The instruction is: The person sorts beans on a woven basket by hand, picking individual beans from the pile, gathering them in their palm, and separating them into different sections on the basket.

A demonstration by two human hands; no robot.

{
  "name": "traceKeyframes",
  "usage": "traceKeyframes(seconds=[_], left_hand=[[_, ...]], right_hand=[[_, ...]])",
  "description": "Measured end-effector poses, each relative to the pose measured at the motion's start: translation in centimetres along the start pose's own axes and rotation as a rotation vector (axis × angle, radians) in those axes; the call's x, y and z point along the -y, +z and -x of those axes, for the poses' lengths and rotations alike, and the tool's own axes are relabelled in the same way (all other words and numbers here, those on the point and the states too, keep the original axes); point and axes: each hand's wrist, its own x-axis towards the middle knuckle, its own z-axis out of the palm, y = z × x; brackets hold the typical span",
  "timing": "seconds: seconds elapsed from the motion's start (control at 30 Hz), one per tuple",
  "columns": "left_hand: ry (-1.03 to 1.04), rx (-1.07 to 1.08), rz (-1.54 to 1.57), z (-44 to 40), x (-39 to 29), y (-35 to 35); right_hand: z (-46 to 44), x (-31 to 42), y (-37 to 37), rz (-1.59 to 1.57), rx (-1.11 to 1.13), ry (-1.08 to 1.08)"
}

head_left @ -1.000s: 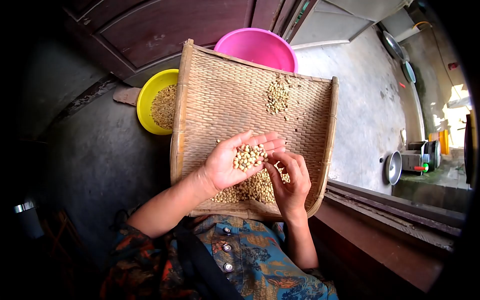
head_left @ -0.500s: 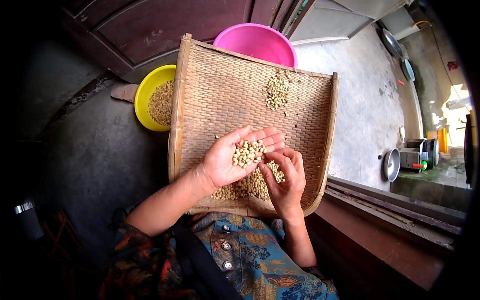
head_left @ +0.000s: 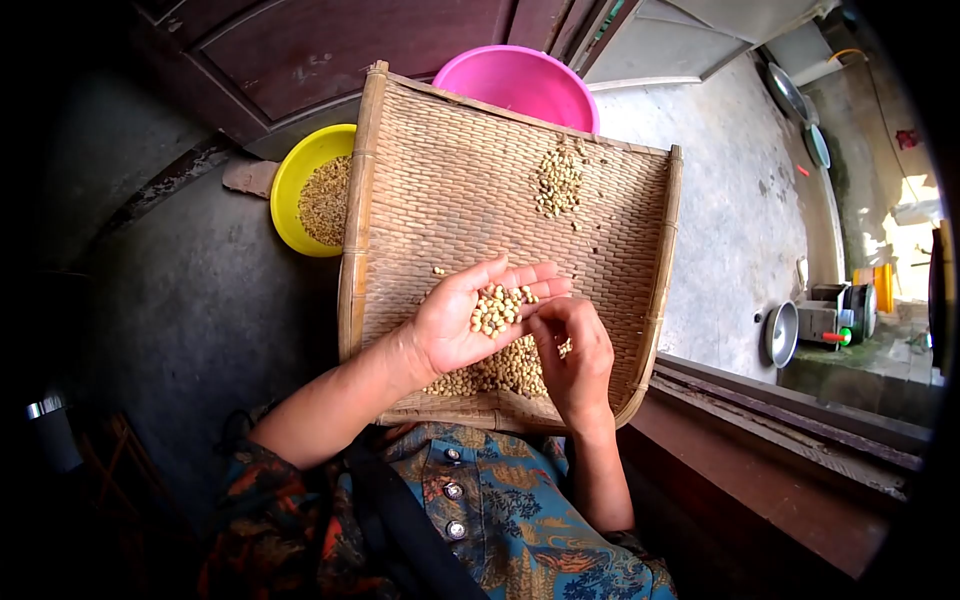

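Note:
My left hand (head_left: 455, 325) lies palm up above the woven tray (head_left: 450, 200), bearing a heap of pale beans (head_left: 498, 309). Its fingers are stretched out to the right. Close to those fingertips, my right hand (head_left: 577, 355) has thumb and forefinger pressed together; whatever is between them is too small to make out. Under both hands, a larger pile of beans (head_left: 500, 372) rests at the tray's near edge, partly hidden. A smaller group of beans (head_left: 559, 182) sits near the tray's far right corner.
Left of the tray stands a yellow basin (head_left: 287, 200) with small grains inside. A pink basin (head_left: 520, 82) is behind the tray. To the right are a door sill (head_left: 780, 430), a metal bowl (head_left: 782, 334) and a small appliance (head_left: 822, 318). A dark door is at the back left.
The right thumb and forefinger have drawn together near the left fingertips. The left hand still bears its beans, and the view has shifted slightly.

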Motion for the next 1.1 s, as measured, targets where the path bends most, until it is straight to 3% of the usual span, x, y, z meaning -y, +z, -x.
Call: traceKeyframes(seconds=[0.07,0.1,0.2,0.4,0.53,0.63,0.7,0.8,0.97,1.1], left_hand=[[0.0,-0.016,0.027,0.1,0.0,0.3],[0.001,-0.025,0.044,0.2,0.0,0.5],[0.012,-0.03,0.053,0.1,0.0,0.5],[0.001,0.002,0.14,0.0,-0.4,0.0],[0.02,-0.014,0.158,-0.1,-0.4,-0.1],[0.052,-0.042,0.154,-0.3,-0.4,-0.1],[0.068,0.026,0.181,-0.3,-1.1,-0.5],[0.105,0.056,0.192,-0.1,-1.8,-0.8],[0.103,0.087,0.199,-0.2,-1.8,-0.8],[0.104,0.096,0.105,-0.2,-1.7,-0.7]], right_hand=[[0.5,-1.2,0.4,-0.127,-0.126,0.116],[0.4,-1.6,0.5,-0.473,-0.147,0.27],[-0.1,-1.8,-1.2,-1.059,-0.144,0.489],[0.5,-2.8,-1.9,-1.417,-0.016,0.765],[0.3,-1.5,-0.5,-0.698,-0.062,0.516],[-0.4,-1.9,-0.5,-0.927,-0.005,0.643],[-1.3,-2.3,-1.9,-1.09,-0.092,0.689],[-1.3,-2.9,-3.5,-0.953,-0.11,0.639],[-0.4,-0.2,-1.1,-0.227,0.043,0.283],[-0.5,0.8,1.0,-0.202,0.053,0.188]])
